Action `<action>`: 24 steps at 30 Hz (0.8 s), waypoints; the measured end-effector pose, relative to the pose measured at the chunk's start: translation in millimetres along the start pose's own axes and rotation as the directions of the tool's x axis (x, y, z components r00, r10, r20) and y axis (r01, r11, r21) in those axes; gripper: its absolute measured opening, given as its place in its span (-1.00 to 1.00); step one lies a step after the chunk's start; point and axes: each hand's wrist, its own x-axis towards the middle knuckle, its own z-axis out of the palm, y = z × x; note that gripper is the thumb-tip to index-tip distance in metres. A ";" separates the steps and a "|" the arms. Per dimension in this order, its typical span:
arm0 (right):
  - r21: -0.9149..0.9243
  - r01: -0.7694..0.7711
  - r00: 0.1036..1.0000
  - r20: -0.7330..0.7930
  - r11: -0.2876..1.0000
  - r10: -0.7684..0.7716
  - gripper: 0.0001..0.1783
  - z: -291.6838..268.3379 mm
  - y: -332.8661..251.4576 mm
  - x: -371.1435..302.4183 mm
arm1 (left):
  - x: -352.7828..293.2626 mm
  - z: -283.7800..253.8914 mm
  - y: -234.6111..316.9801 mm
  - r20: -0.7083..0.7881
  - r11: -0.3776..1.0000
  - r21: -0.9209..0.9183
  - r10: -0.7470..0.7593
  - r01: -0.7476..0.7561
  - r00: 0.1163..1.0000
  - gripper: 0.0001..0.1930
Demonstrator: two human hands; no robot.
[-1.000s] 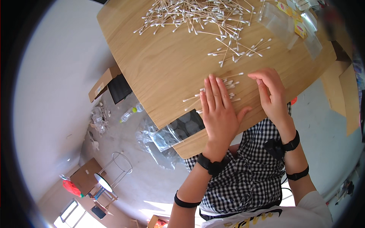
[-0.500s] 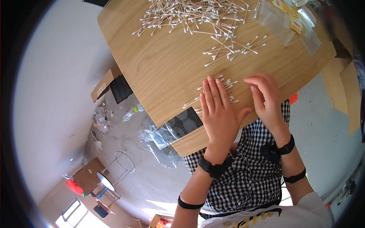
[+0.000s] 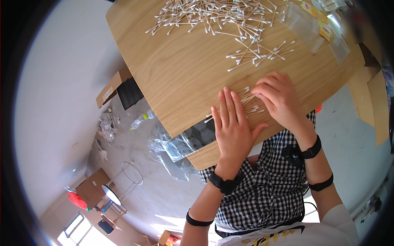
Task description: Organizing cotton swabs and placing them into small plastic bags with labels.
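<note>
My left hand (image 3: 233, 127) lies flat, fingers stretched out, across a small group of cotton swabs (image 3: 253, 110) near the table's front edge. Its palm and fingers hide the middle of these swabs, while white tips stick out on both sides. Just to the right, my right hand (image 3: 281, 100) pinches the end of one or more swabs from that group between thumb and fingers; how many cannot be told. A looser cluster of swabs (image 3: 258, 55) lies farther back, and behind it a big heap of cotton swabs (image 3: 213, 14) spreads along the far side.
Clear plastic bags (image 3: 301, 26) and yellow packets (image 3: 325, 30) lie at the far right of the wooden table (image 3: 176, 74). A dark tray in clear plastic (image 3: 193, 141) sits at the front left corner. Cardboard boxes (image 3: 363, 98) stand right of the table.
My right hand has moved left and closed on swab ends beside my left hand. My left hand stays flat on the swabs, shifted slightly. The whole view has shifted a little.
</note>
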 end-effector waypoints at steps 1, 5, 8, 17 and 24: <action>-0.026 0.025 1.000 0.005 0.999 -0.025 -0.85 -4.5 2.0 0.2 | -1.5 0.3 -0.8 -0.010 1.000 -0.010 0.005 -0.006 1.000 0.15; -0.103 0.008 0.999 0.047 0.995 -0.003 -0.90 -24.4 16.5 -6.1 | -5.6 1.0 -3.8 -0.020 1.000 -0.020 -0.010 0.010 1.000 0.14; -0.160 -0.015 1.000 0.006 0.987 0.016 -0.92 -44.7 32.0 -10.4 | -5.6 1.9 -2.8 -0.030 1.000 -0.030 -0.007 0.006 1.000 0.12; -0.188 -0.089 0.991 -0.117 0.978 0.067 -0.92 -30.2 38.5 5.8 | -11.1 9.2 -1.3 -0.053 0.998 -0.064 0.006 -0.009 0.999 0.04; -0.087 0.034 0.997 -0.068 0.996 -0.040 -0.85 13.6 -7.6 24.6 | -12.9 10.1 -0.1 -0.066 0.995 -0.097 0.014 -0.020 0.998 0.02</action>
